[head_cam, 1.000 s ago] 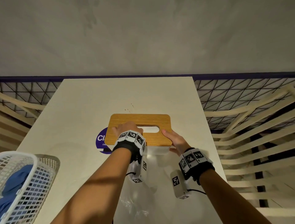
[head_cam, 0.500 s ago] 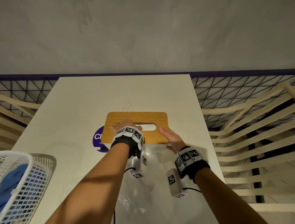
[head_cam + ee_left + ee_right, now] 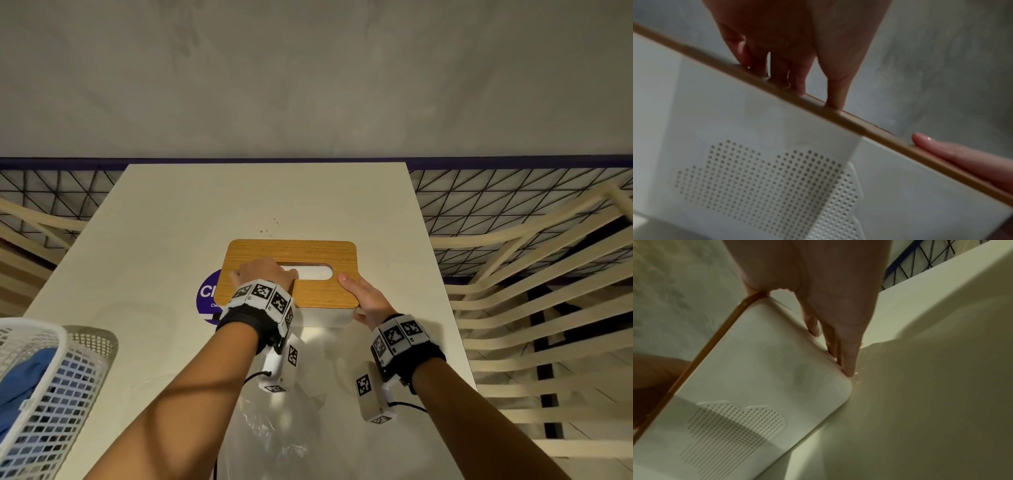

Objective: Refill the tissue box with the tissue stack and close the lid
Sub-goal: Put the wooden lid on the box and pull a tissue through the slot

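The white tissue box (image 3: 325, 317) stands mid-table with its wooden lid (image 3: 308, 253) lying flat on top. White tissue (image 3: 313, 272) shows through the lid's slot. My left hand (image 3: 263, 274) rests on the lid's near left part, left of the slot. In the left wrist view its fingertips (image 3: 834, 97) press down on the lid's top by the edge (image 3: 859, 123). My right hand (image 3: 366, 301) is at the near right corner, thumb flat on the lid. Its straight fingers (image 3: 846, 356) lie against the box's end wall (image 3: 766, 361).
A white lattice basket (image 3: 41, 394) holding blue cloth stands at the near left. A crumpled clear plastic wrapper (image 3: 274, 428) lies on the table (image 3: 171, 240) between my forearms. A purple round label (image 3: 209, 298) shows at the box's left. Black netting flanks the table.
Nothing much has moved: both hands stay on the box and lid in the same places, and only the head view has shifted slightly.
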Demonstrator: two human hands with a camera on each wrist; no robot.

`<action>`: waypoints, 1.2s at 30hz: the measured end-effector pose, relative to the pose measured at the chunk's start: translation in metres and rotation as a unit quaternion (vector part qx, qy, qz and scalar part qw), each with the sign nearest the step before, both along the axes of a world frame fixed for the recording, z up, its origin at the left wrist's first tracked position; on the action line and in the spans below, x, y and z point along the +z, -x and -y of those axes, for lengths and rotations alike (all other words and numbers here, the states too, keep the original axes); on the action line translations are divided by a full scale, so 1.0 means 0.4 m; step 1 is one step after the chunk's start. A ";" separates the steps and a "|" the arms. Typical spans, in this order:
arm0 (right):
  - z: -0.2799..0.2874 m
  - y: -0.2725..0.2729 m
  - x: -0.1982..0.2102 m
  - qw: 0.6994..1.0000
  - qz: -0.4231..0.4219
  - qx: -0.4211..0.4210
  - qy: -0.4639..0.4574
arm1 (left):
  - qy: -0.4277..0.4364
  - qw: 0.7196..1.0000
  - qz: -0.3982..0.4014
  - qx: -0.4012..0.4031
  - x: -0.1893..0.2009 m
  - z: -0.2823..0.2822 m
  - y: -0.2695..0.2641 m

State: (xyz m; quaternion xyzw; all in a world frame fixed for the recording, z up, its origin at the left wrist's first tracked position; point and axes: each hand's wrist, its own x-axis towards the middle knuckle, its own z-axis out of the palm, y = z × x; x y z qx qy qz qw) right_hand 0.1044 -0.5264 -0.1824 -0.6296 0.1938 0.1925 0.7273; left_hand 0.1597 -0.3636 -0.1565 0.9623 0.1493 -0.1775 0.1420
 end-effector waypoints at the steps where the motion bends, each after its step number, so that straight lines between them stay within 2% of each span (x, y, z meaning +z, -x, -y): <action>1: 0.000 0.000 -0.002 1.000 -0.001 0.002 0.000 | -0.001 1.000 -0.009 0.002 0.004 0.001 -0.002; 6: 0.002 -0.004 -0.018 1.000 0.001 0.004 -0.005 | -0.006 0.998 -0.063 0.016 0.011 0.017 -0.025; 15: 0.005 -0.008 -0.036 0.999 0.030 0.027 0.002 | -0.031 0.998 -0.045 0.014 -0.006 0.031 -0.020; 24: 0.009 -0.011 -0.052 0.997 0.031 0.038 0.060 | -0.038 0.998 -0.041 0.014 -0.003 0.035 -0.009; 30: 0.009 -0.009 -0.042 0.998 0.035 0.035 0.028 | -0.015 0.998 -0.055 0.004 -0.005 0.031 -0.014; 36: 0.006 -0.011 -0.041 0.999 0.022 0.026 0.023 | 0.029 0.996 -0.083 0.034 -0.003 0.022 -0.027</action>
